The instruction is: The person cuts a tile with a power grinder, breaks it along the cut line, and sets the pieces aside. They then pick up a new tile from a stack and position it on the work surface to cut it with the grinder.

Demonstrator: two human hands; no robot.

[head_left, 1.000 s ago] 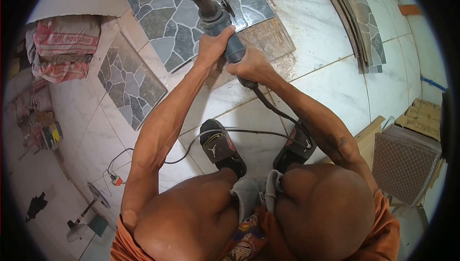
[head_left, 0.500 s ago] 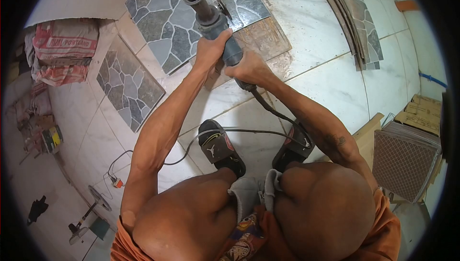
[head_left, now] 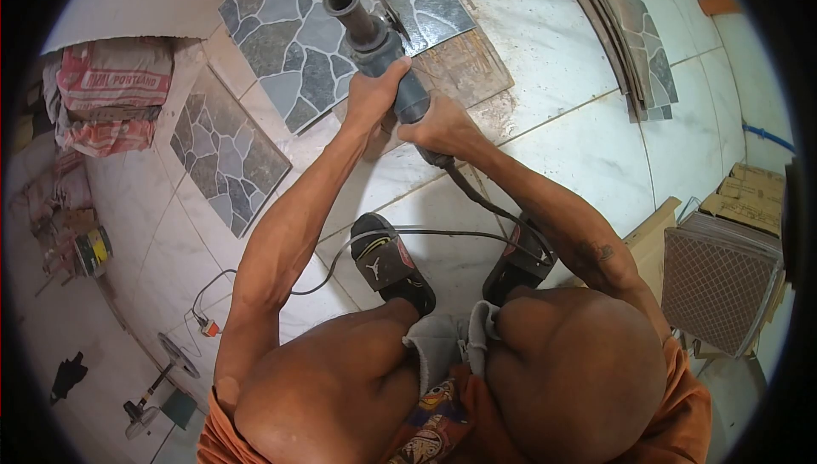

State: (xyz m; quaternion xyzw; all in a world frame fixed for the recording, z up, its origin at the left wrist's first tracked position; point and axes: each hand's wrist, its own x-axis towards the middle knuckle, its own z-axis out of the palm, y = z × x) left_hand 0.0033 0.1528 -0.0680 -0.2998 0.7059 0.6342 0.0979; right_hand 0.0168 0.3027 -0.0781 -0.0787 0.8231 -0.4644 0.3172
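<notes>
Both my hands are wrapped round the body of a dark angle grinder (head_left: 412, 94). My left hand (head_left: 374, 94) grips it towards the head, thumb laid across the casing. Closer to me, my right hand (head_left: 444, 126) closes on the rear end, where the black cord (head_left: 477, 194) comes out. A thin disc (head_left: 395, 21) sits edge-on at the right of the grinder's head, over a stone-patterned grey tile (head_left: 294, 47). A tube-shaped part with an open end points away from me. Under that tile's right edge lies a dusty brown board (head_left: 477, 68).
A smaller cut tile (head_left: 230, 157) lies on the left. Stacked tiles (head_left: 608, 30) stand at the upper right, cement bags (head_left: 115, 85) at the left. Boxed brown tiles (head_left: 719, 285) are at the right. The cord crosses my sandals (head_left: 387, 264); a fan (head_left: 157, 387) is lower left.
The view has shifted very slightly. Both hands keep their grip on the angle grinder, which stays over the tile almost unmoved.
</notes>
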